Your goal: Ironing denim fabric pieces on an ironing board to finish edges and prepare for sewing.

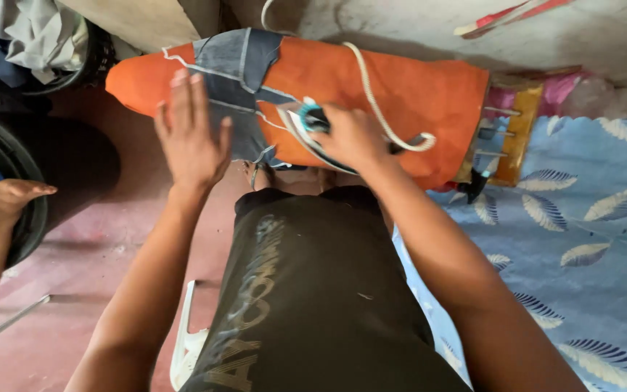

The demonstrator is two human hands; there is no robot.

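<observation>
blue leaf-print sheet point(589, 218), clothes pile point(30, 29), another person's hand point(12, 199)

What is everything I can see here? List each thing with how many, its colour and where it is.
ironing board: one, orange cover, across the top centre
garment: one, grey-blue with pale seams, spread on the board's left half
iron: one, teal and white, on the garment under the right hand
cord: one, white, looping over the board from the iron
sheet: one, light blue with feather print, at right
clothes heap: one, grey and white, top left
floor: reddish, lower left
other person's hand: one, left edge
shirt: one, dark, worn by the person, bottom centre
left hand: flat on the garment, fingers spread
right hand: gripping the iron
</observation>
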